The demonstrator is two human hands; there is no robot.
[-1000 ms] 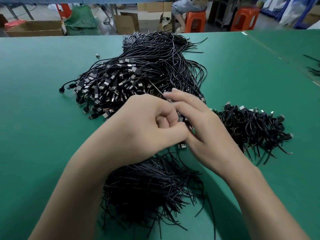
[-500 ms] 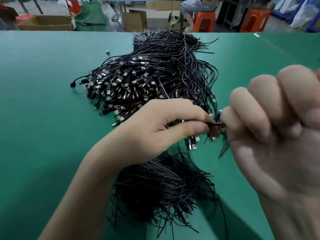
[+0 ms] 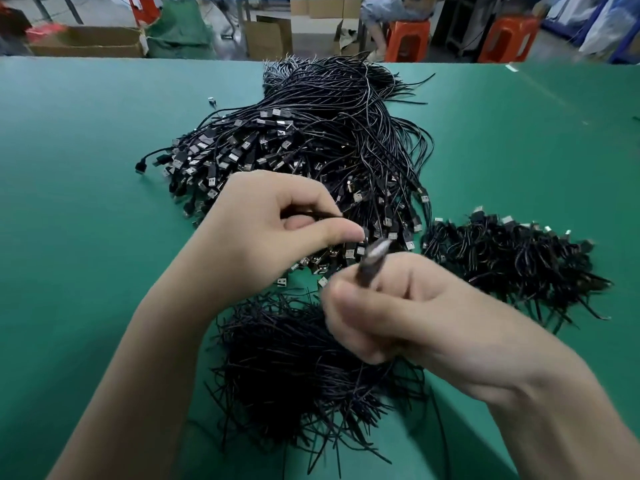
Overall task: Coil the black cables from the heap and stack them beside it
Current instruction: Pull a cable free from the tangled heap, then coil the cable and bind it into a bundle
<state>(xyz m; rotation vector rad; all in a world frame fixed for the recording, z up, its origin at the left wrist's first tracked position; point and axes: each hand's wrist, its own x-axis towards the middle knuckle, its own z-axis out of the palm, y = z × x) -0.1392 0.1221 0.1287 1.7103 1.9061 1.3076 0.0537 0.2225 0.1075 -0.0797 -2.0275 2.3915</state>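
Heap (image 3: 329, 140) of loose black cables: mid-counter, running to the far edge, plugs fanned toward the L + near sides. Coiled stack (image 3: 512, 261) just beside it on the R side; prob. kept close so finished coils drop in w/o a reach. Pile of short black ties (image 3: 304, 358) by the near edge, under both wrists; handy for binding, at a guess. Counter (image 3: 86, 220) green.

L hand (image 3: 273, 233): over the heap's near fringe. Thumb + index fingers (image 3: 308, 195) closed in a pinch on a thin black strand (image 3: 313, 214), other fingers tucked in. Pinch prob. there to anchor one end while the rest gets wound.

R hand (image 3: 433, 317): nearer the near edge, blurred. Fingers (image 3: 349, 306) curled to a fist round a cable (image 3: 367, 271). Plug (image 3: 377, 249) pokes up out of the thumb side, between the two hands, clear of the counter.

Can't tell whether the L strand + R cable are one piece. Likely, not confirmed.

Step, by judgement: mid-coil on a single cable, held up off the counter, near edge of heap behind it, not yet on the coiled stack.
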